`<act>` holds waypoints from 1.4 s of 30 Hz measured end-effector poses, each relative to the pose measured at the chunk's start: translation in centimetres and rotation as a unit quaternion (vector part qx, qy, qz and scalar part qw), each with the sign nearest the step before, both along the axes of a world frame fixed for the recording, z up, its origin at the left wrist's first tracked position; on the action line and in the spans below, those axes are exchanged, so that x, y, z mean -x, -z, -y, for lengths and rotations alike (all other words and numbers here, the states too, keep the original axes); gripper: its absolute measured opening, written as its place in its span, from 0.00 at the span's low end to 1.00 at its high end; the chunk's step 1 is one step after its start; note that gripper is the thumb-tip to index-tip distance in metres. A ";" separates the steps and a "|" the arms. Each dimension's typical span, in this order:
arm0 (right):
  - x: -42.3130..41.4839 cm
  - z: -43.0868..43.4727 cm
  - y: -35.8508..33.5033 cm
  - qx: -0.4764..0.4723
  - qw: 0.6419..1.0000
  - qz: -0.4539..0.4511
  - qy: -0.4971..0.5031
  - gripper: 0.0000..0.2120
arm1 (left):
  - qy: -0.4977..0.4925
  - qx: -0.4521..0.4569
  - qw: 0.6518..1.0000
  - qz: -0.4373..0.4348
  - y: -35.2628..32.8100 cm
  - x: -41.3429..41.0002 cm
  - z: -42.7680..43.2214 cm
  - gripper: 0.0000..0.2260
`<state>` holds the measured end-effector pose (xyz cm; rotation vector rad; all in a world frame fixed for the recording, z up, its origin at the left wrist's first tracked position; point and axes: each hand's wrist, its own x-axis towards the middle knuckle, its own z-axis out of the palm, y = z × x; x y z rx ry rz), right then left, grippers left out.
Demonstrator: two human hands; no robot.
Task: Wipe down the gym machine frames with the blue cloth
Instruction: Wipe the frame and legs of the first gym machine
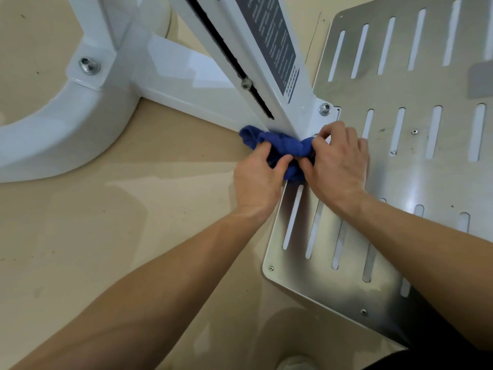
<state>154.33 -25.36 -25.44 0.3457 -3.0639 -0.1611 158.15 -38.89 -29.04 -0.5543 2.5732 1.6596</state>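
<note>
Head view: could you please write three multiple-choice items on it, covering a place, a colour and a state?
1. Where is the cloth? A in a bucket; B at the foot of the white frame; C on a shelf.
2. What colour is the cloth? A red; B green; C blue.
3. How is the cloth held? A by both hands; B by nobody; C by one hand.
Answers: B, it is bunched against the frame's base; C, it is deep blue; A, the left hand and right hand both grip it.
</note>
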 end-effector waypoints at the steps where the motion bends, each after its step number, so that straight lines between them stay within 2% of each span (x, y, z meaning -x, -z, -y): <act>1: -0.1 -0.4 -0.1 -0.005 1.000 0.001 0.010 0.09 | 0.020 0.026 0.999 0.017 -0.1 0.2 -0.4 0.10; 3: 0.1 -0.6 -0.5 -0.013 1.000 0.004 0.001 0.08 | 0.026 0.039 0.997 0.058 -0.1 1.0 -0.3 0.10; 6: 0.0 1.4 -0.7 0.022 0.999 0.005 -0.039 0.09 | -0.050 0.041 0.995 0.081 0.6 2.5 4.3 0.09; 9: -1.0 3.8 -0.4 0.077 0.996 0.000 -0.052 0.10 | -0.109 0.084 0.990 0.039 0.2 3.1 9.7 0.08; 12: -2.7 4.7 0.4 0.075 0.993 -0.016 -0.094 0.16 | -0.169 0.089 0.981 -0.031 -1.3 3.4 11.7 0.05; 15: -4.0 6.3 1.2 0.103 0.989 0.015 -0.102 0.16 | -0.201 0.081 0.968 -0.126 -1.9 5.0 13.0 0.09; 16: -4.0 7.1 1.3 0.122 0.986 0.023 -0.108 0.15 | -0.162 0.113 0.970 -0.143 -1.5 5.6 13.6 0.13; 17: -3.8 7.8 1.3 0.140 0.983 0.027 -0.114 0.15 | -0.085 0.178 0.971 -0.139 -0.9 6.1 14.0 0.16; 18: -3.5 8.5 1.2 0.153 0.980 0.029 -0.120 0.14 | 0.008 0.261 0.957 -0.123 -0.1 6.4 13.9 0.20; 20: -2.7 9.2 1.0 0.171 0.978 0.029 -0.120 0.13 | 0.166 0.377 0.901 -0.137 1.2 6.8 13.0 0.21; 23: -2.6 8.9 0.8 0.175 0.978 0.031 -0.109 0.12 | 0.291 0.392 0.842 -0.229 2.2 7.3 12.0 0.19; 25: -2.8 8.4 0.8 0.175 0.979 0.037 -0.100 0.11 | 0.293 0.406 0.827 -0.255 2.7 7.5 13.3 0.19; 28: -3.1 7.7 0.6 0.173 0.979 0.062 -0.085 0.13 | 0.216 0.414 0.850 -0.245 2.8 6.3 14.3 0.15; 30: -3.4 7.2 0.0 0.166 0.978 0.091 -0.085 0.14 | 0.150 0.402 0.881 -0.200 1.4 4.8 13.2 0.13; 32: -3.8 6.8 -1.1 0.177 0.973 0.136 -0.062 0.15 | 0.126 0.358 0.916 -0.132 -0.8 3.2 12.1 0.10; 35: -4.9 6.7 -3.0 0.238 0.945 0.222 -0.045 0.31 | 0.153 0.271 0.948 -0.059 -4.0 -0.5 11.1 0.08; 37: -6.1 7.2 -4.4 0.289 0.918 0.265 -0.064 0.40 | 0.128 0.198 0.971 -0.034 -6.7 -3.5 10.5 0.10; 38: -6.9 7.6 -5.1 0.316 0.903 0.282 -0.065 0.42 | 0.107 0.161 0.981 -0.012 -8.1 -4.9 10.3 0.10; 40: -8.6 8.2 -6.9 0.370 0.871 0.321 -0.047 0.39 | 0.067 0.089 0.993 0.041 -11.0 -7.6 10.0 0.08; 42: -10.2 8.8 -9.1 0.402 0.846 0.350 -0.030 0.31 | 0.041 0.016 0.995 0.091 -13.5 -10.1 10.0 0.11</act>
